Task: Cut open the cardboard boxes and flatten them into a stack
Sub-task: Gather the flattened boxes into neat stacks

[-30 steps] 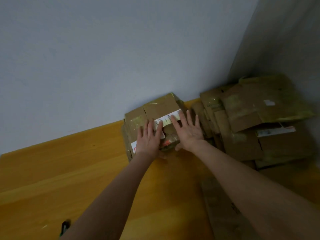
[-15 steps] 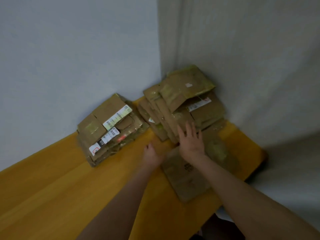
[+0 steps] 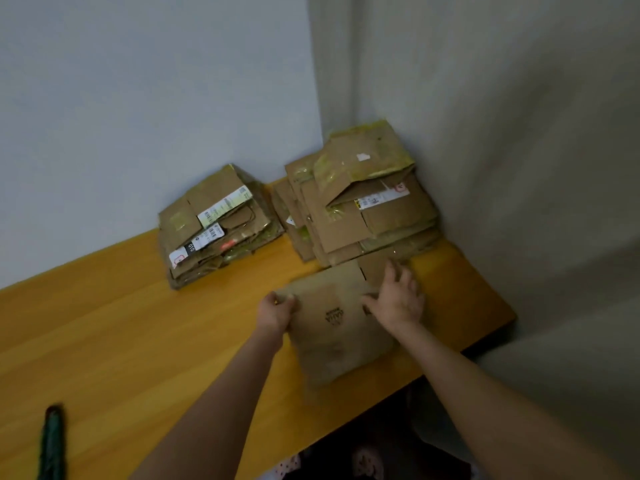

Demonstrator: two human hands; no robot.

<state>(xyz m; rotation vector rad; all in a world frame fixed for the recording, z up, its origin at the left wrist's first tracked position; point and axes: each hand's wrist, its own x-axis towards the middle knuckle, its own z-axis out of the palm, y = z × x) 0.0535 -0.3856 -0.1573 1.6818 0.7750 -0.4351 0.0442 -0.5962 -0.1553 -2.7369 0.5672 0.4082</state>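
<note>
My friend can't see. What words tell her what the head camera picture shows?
A person's left hand grips the edge of a flattened cardboard box on a yellow wooden table, while the right hand rests flat on it. Behind it, a left stack and a right stack of flattened boxes sit by the wall corner.
</note>
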